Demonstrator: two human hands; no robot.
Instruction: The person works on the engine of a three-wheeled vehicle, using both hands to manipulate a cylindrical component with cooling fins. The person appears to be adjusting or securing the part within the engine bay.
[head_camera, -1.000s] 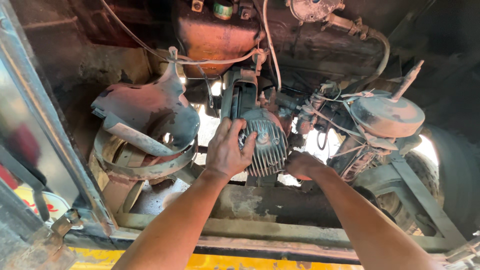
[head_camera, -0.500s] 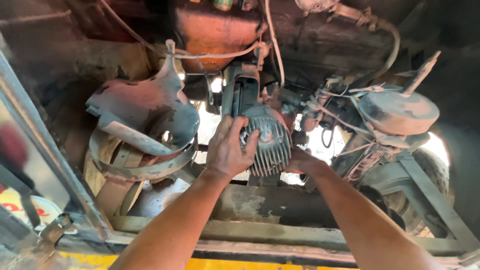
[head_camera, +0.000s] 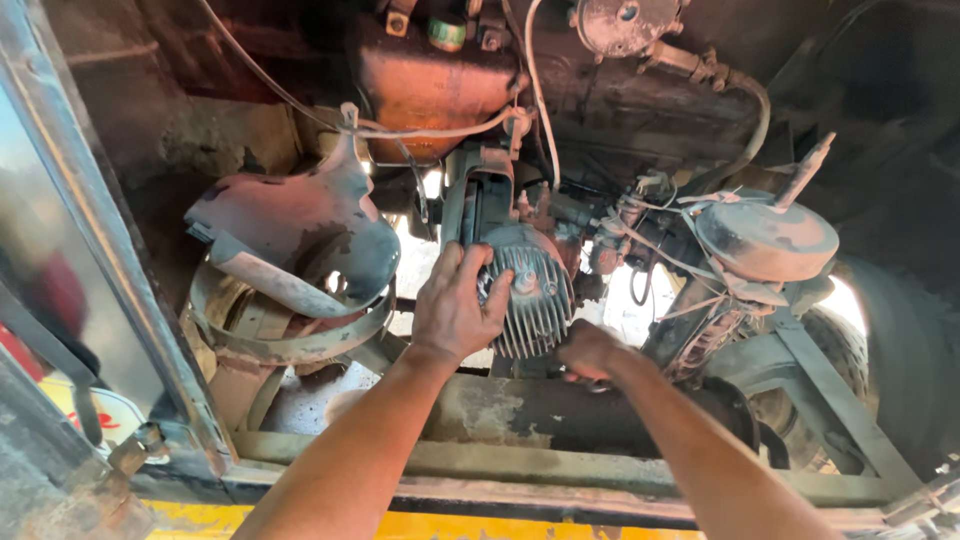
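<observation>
I look into a dusty, rust-coloured engine bay. A finned grey metal cylinder head (head_camera: 535, 300) sits at the centre. My left hand (head_camera: 455, 305) is pressed against its left side, fingers spread over the fins. My right hand (head_camera: 590, 350) is closed low at the right of the finned part, on something small that I cannot make out. Both forearms reach in over the lower frame rail (head_camera: 540, 470).
A curved sheet-metal shroud (head_camera: 300, 235) with a round band sits at the left. A round air-filter housing (head_camera: 765, 240) stands at the right beside a tyre (head_camera: 895, 360). A rusty tank (head_camera: 430, 80) and white cables (head_camera: 530, 90) hang above.
The view has shifted slightly. My left hand stays on the finned part, and my right hand remains low at its right side.
</observation>
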